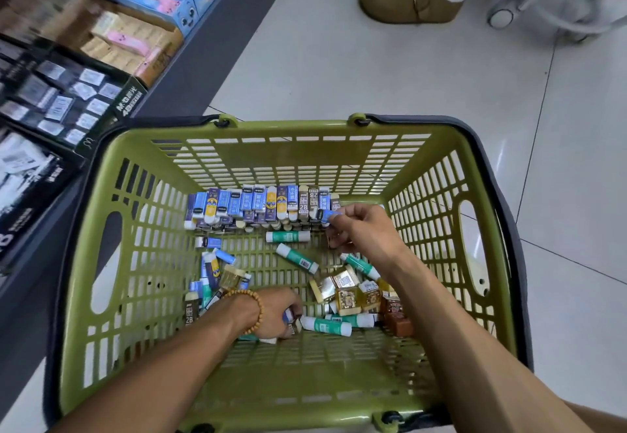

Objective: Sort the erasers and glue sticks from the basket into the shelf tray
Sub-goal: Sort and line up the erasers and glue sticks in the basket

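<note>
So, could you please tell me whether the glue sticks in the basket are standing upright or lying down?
Lying down: every visible glue stick rests flat on the basket floor.

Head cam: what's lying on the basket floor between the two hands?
In the head view, two green-and-white glue sticks and bare green basket mesh lie between the left hand and right hand; a gold-wrapped eraser sits at the stretch's right edge.

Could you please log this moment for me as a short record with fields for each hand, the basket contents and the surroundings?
left hand: low in the basket, fingers curled round small erasers
right hand: pinches a blue eraser at the right end of the stacked row
loose items: green glue sticks, gold and brown erasers
surroundings: shelf trays at left, tiled floor
</note>
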Demonstrator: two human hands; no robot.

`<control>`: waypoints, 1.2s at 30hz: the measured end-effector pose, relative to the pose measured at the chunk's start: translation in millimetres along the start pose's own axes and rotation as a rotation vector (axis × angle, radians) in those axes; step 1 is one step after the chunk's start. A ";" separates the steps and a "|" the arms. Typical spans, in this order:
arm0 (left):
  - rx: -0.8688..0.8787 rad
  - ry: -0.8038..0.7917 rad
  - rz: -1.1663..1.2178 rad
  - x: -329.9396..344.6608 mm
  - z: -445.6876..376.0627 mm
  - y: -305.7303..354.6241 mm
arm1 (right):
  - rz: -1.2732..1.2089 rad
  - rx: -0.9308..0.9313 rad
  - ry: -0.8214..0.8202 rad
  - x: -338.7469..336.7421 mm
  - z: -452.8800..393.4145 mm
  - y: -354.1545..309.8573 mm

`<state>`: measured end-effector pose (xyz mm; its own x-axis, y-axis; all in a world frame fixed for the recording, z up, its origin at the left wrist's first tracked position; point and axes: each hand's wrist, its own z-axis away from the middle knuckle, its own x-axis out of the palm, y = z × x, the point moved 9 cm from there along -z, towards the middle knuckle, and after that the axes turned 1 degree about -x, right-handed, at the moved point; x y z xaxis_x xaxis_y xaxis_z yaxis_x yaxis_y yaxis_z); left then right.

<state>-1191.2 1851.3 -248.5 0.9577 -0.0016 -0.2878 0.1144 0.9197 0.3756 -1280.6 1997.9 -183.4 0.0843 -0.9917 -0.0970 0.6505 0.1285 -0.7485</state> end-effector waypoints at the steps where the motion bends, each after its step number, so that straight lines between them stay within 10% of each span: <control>1: 0.000 0.026 0.092 -4.2 3.9 -2.3 | 0.001 0.000 0.000 0.6 -0.3 -0.5; 13: 0.205 0.336 1.704 -56.7 79.5 -35.4 | -0.064 0.022 0.038 30.7 -14.3 -12.3; 23: 0.128 0.587 1.792 -55.2 106.3 -77.9 | 0.411 -0.090 -0.029 63.2 -53.3 -40.4; 36: 0.039 0.637 1.783 -56.9 96.3 -79.5 | 0.440 -0.225 0.133 81.0 -57.3 -37.6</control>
<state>-1229.3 1740.4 -177.1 -0.2777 0.9452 0.1718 -0.7503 -0.3251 0.5756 -1341.4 1912.7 -200.8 0.2080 -0.8368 -0.5065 0.3953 0.5456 -0.7390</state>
